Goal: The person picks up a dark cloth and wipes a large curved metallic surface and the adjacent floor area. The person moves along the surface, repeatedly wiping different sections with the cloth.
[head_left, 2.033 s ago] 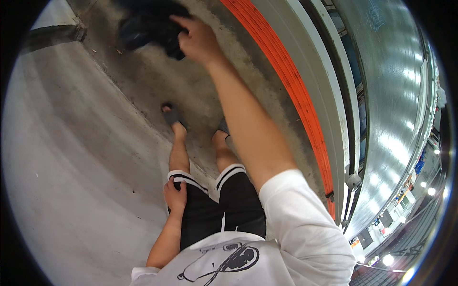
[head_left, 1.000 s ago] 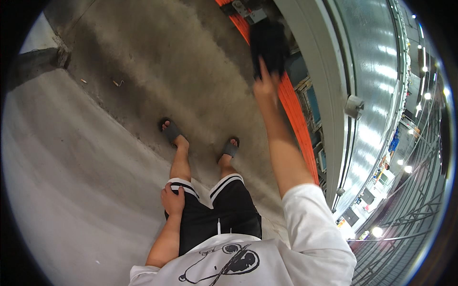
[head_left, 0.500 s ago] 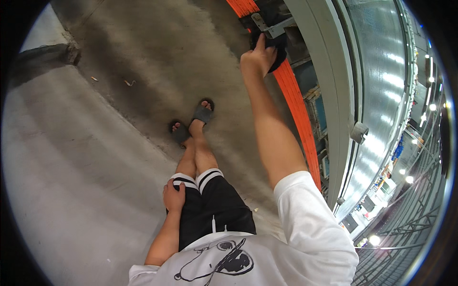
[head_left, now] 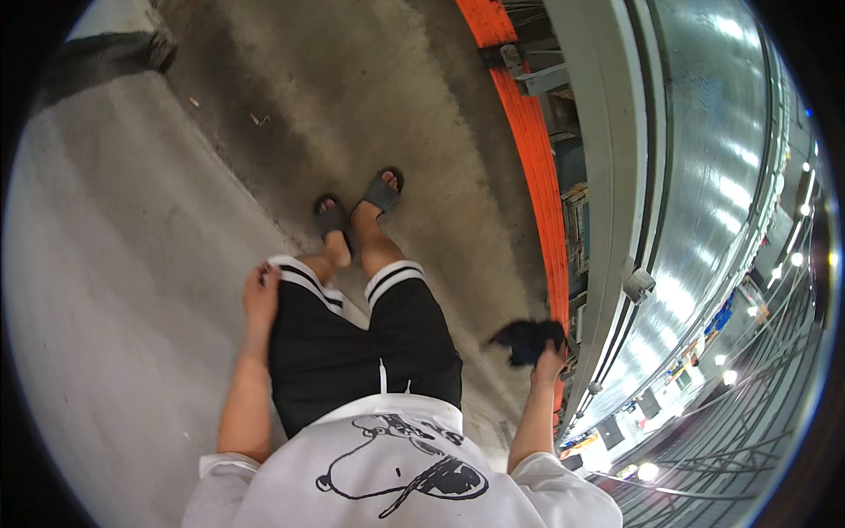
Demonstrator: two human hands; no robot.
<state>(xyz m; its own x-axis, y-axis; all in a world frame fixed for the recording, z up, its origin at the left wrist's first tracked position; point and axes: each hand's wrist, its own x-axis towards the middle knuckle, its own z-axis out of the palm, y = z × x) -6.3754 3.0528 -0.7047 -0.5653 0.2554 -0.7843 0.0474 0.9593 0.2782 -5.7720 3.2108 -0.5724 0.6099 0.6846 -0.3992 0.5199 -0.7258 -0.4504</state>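
Low on the right, my right hand (head_left: 547, 363) is closed on a dark, crumpled black cloth (head_left: 524, 341), held beside the machine's orange strip (head_left: 539, 167). The cloth hangs loosely toward my legs and its exact kind is unclear. My left hand (head_left: 260, 297) hangs at the left hem of my black shorts (head_left: 352, 370). Its fingers are loosely bent, with a gap between them, and nothing shows in them.
A long machine frame (head_left: 607, 114) curves along my right side, with a metal bracket (head_left: 537, 77) jutting from its far end. Shiny sheeting (head_left: 704, 132) lies beyond it. Small litter (head_left: 259, 120) is on the stained concrete floor (head_left: 370, 97), ahead of my sandals (head_left: 380, 195).
My right hand has come back from the bracket at the far end to my right side, with the black cloth in it. My left hand has moved outward off the shorts, and my feet have stepped apart.
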